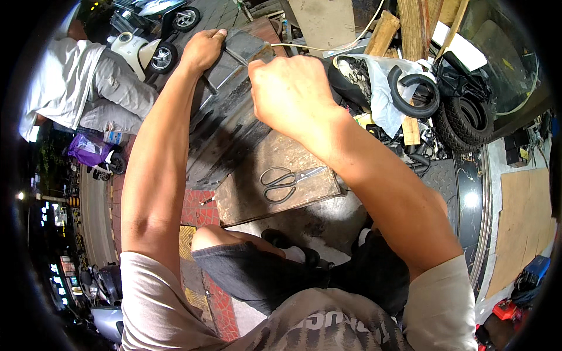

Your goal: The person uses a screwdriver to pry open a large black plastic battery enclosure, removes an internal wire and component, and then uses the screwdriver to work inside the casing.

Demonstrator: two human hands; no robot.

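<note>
Your work appeared under way, its remainder unclear. At eleven o'clock lay the scuffed, grey-black flat slab (225,128) of uncertain material. Your left hand (202,51), at eleven, and right hand (291,82), at twelve, had curled fingers (what they held could not be told).

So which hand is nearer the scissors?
Right. The right hand is beyond the scissors, roughly straight ahead of them; the left hand is farther off, ahead and to the left. Neither touches them.
</note>
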